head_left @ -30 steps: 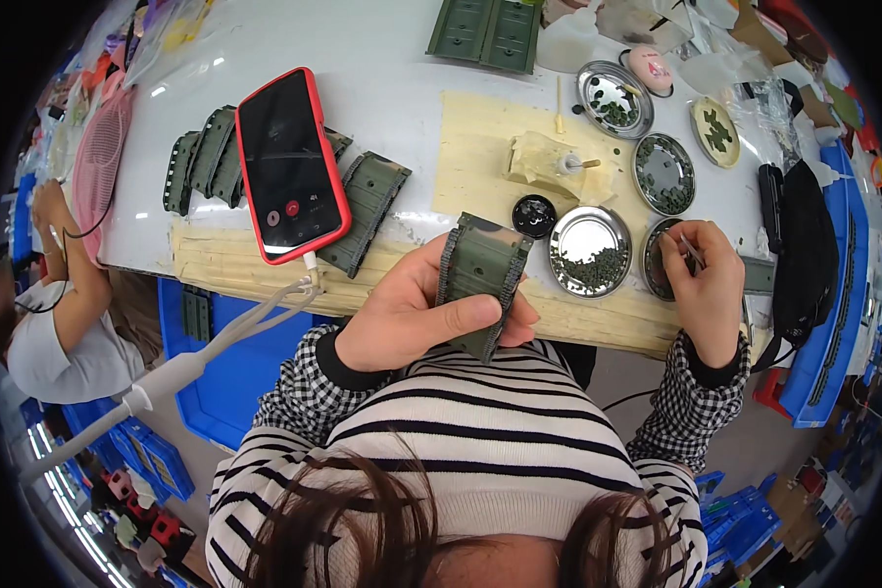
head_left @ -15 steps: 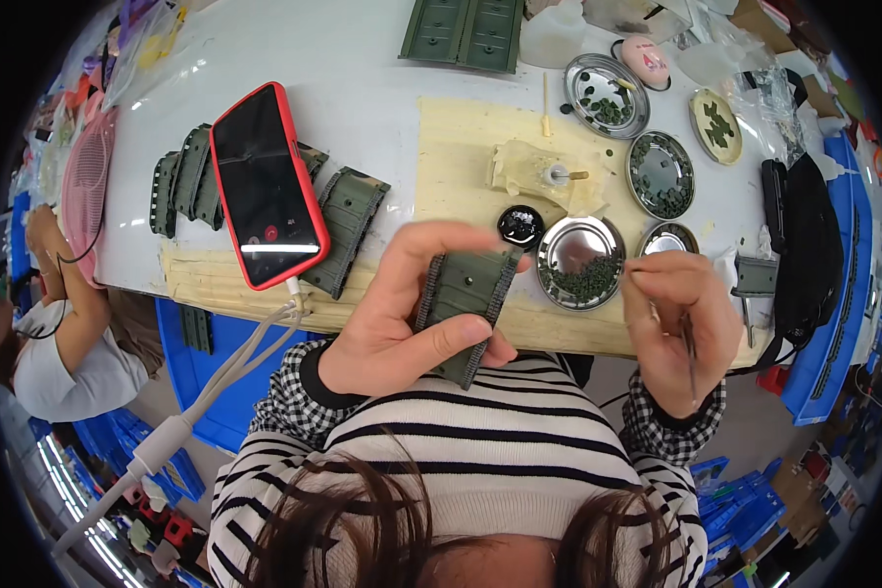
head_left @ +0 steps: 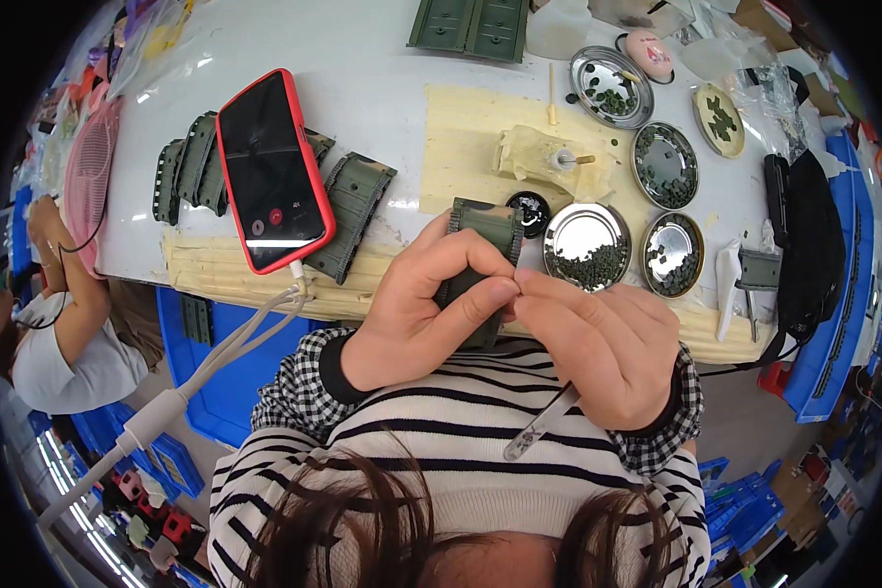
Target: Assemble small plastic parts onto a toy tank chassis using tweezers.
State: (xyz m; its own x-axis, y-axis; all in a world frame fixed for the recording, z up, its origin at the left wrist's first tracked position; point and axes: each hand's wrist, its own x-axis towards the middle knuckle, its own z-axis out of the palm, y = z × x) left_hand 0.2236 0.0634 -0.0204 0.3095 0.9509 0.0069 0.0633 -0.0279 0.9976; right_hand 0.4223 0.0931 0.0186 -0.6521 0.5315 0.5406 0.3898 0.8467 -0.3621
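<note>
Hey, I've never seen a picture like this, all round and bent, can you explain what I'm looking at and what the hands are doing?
The picture comes from a wide fisheye camera worn on a person's head, looking down, so straight edges curve near the rim. There is no machine, just two bare hands. The left hand holds a green camouflage plastic part up over the table edge. The right hand holds metal tweezers and meets that part with its fingertips. On the white table lie a red phone on a cable, more green parts, and round metal dishes of small dark pieces. Another person sits at the far left.
</note>
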